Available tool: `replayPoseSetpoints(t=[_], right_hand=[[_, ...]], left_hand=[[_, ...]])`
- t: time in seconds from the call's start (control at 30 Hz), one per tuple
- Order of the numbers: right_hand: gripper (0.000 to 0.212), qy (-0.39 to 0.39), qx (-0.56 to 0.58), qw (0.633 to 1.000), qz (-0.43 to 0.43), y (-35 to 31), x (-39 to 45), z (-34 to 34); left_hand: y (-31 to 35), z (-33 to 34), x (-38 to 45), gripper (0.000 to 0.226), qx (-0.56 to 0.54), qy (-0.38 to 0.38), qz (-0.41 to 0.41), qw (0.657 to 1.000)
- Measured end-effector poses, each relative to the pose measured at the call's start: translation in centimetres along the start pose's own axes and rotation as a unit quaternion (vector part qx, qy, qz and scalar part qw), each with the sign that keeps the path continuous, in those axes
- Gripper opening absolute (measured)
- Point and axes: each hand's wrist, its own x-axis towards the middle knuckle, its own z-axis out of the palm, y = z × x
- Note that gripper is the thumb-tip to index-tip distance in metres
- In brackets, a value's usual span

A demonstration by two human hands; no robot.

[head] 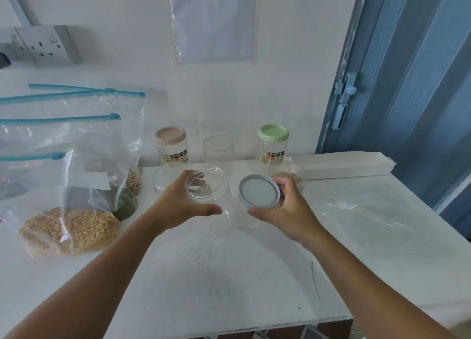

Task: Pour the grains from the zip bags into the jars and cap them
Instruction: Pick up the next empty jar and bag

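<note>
Hands were busy in the head view. The left hand (178, 206) curled round a clear jar (207, 193), thumb in front and fingers behind. The jar looked empty and its mouth was open. The right hand (288, 208) pinched a grey lid (258, 191) by its edge, just beside the jar mouth and not on it. Both sat over the white counter (229, 275).

On the left of the counter stood the zip bags. The front bag (66, 211) had yellow grains heaped at the bottom. A second bag (122, 186) behind it held dark grains, and a third bag (133, 180) held pale green ones. All three had blue zip strips on top, and I could not tell if they were zipped.

Near the wall (127, 20) stood a pink-lid jar (171, 145), a bare jar (218, 150) with no lid, and a green-lid jar (272, 143). None of them seemed to hold grains. Just behind the right hand was a low jar (293, 173) with brown grains in it, partly hidden. An empty-looking clear bag (369, 216) lay flat on the right.

So I think the job was only just started. Maybe one bag was poured. Three bags were left to pour, and the jars were left to cap after.
</note>
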Motion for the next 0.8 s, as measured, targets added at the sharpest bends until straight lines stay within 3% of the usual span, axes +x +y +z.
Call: replayPoseSetpoints(t=[0.13,0.27,0.37,0.63,0.8], right_hand=[[0.088,-0.032,-0.096,0.995,0.010,2.9,-1.7,1.6],[0.094,-0.067,-0.223,0.972,0.015,5.2,-2.2,2.5],[0.102,-0.102,-0.258,0.961,0.017,4.8,-2.1,2.4],[0.101,-0.140,-0.032,0.988,-0.053,-3.0,0.6,2.8],[0.093,-0.185,-0.029,0.979,-0.080,-5.1,2.4,4.3]], left_hand=[[-0.5,-0.7,-0.9,0.107,0.007,0.005,-0.005,1.000],[-0.4,-0.8,-1.4,0.106,0.009,0.000,-0.007,1.000],[0.0,-0.6,-1.4,0.105,0.012,-0.009,-0.008,1.000],[0.2,0.0,-1.7,0.112,-0.006,-0.004,-0.001,1.000],[0.5,-0.3,-2.3,0.106,-0.013,-0.008,-0.011,1.000]])
